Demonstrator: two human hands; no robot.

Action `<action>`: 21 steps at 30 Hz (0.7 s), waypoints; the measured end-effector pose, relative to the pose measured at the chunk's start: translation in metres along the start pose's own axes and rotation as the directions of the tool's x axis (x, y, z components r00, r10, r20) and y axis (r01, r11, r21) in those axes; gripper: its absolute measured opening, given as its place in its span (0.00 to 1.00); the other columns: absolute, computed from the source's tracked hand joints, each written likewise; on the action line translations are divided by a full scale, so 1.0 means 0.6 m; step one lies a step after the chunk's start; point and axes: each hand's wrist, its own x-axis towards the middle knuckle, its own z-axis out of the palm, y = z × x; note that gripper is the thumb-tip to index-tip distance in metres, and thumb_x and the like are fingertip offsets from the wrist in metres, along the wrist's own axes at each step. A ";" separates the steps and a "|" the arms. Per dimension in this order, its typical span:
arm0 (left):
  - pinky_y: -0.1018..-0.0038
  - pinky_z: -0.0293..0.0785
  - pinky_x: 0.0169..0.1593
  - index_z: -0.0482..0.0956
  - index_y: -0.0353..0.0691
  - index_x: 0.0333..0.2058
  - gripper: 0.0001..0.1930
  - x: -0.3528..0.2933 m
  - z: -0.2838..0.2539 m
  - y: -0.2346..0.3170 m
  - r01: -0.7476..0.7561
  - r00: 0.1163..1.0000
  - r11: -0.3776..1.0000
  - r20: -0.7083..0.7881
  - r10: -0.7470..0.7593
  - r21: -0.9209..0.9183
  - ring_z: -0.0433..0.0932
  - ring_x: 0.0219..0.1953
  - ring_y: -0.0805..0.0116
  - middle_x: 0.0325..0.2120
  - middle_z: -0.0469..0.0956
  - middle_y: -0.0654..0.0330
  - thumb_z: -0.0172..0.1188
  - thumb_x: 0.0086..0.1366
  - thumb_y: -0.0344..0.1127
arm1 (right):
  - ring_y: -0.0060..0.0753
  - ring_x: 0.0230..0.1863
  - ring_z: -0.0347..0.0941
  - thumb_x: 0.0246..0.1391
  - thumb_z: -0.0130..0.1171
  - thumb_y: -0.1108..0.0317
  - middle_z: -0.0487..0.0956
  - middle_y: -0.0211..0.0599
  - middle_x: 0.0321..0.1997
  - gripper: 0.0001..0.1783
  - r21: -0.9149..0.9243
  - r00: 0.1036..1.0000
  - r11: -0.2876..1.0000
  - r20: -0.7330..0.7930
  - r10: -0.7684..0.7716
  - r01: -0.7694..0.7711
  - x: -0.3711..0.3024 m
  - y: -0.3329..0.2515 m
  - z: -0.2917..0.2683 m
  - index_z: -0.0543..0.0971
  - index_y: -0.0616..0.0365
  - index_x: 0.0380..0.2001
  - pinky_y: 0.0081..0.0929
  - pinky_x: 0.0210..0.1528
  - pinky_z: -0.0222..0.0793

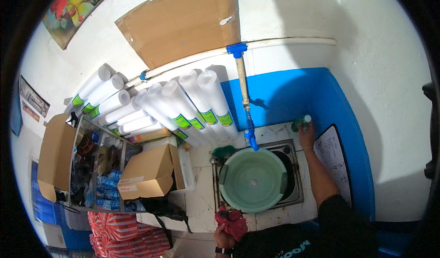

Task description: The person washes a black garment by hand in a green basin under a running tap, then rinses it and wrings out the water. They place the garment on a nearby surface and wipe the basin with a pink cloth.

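Observation:
My left hand (223,238) is at the counter's front edge, closed on a crumpled red cloth (233,223). My right hand (306,138) reaches to the back right corner, its fingers around a small green bottle with a white cap (307,118). Whether the bottle is lifted off the counter, I cannot tell. Between my hands, a round pale green basin (250,180) with darker handles sits over the metal sink (298,184). A blue tap (250,136) hangs above the basin's far rim. Behind the basin's left side lies a dark green scrubbing pad (223,151).
Several plastic-wrapped white rolls (183,107) lean against the back wall. An open cardboard box (149,173) is left of the sink, next to a shelf of packed goods (103,166). A whiteboard (333,159) leans at the right wall. Red-and-white striped bags (121,233) lie lower left.

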 end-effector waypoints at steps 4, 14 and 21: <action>0.54 0.54 0.69 0.53 0.39 0.68 0.38 0.063 0.044 -0.026 -0.029 0.982 0.893 0.178 -0.058 0.448 0.60 0.66 0.48 0.65 0.60 0.49 0.57 0.62 0.39 | 0.48 0.63 0.66 0.61 0.60 0.51 0.66 0.53 0.63 0.38 0.370 0.991 0.922 -0.107 -0.079 0.113 -0.130 -0.023 -0.079 0.62 0.66 0.63 0.44 0.62 0.65; 0.47 0.52 0.67 0.51 0.47 0.68 0.34 0.476 0.353 -0.243 -0.836 0.521 -0.417 0.753 -0.402 0.356 0.56 0.67 0.40 0.66 0.54 0.44 0.53 0.66 0.40 | 0.42 0.44 0.68 0.55 0.61 0.57 0.68 0.42 0.42 0.25 0.323 0.989 0.935 -0.029 -0.146 0.147 -0.429 -0.003 -0.239 0.68 0.64 0.48 0.39 0.49 0.64; 0.48 0.57 0.64 0.58 0.45 0.65 0.35 0.656 0.395 -0.401 -0.921 0.363 -0.378 0.552 -0.751 0.091 0.53 0.69 0.53 0.66 0.57 0.55 0.55 0.59 0.43 | 0.43 0.46 0.74 0.49 0.68 0.58 0.81 0.42 0.41 0.30 -0.051 0.944 0.947 0.115 -0.311 0.318 -0.490 0.005 -0.326 0.70 0.59 0.51 0.41 0.50 0.68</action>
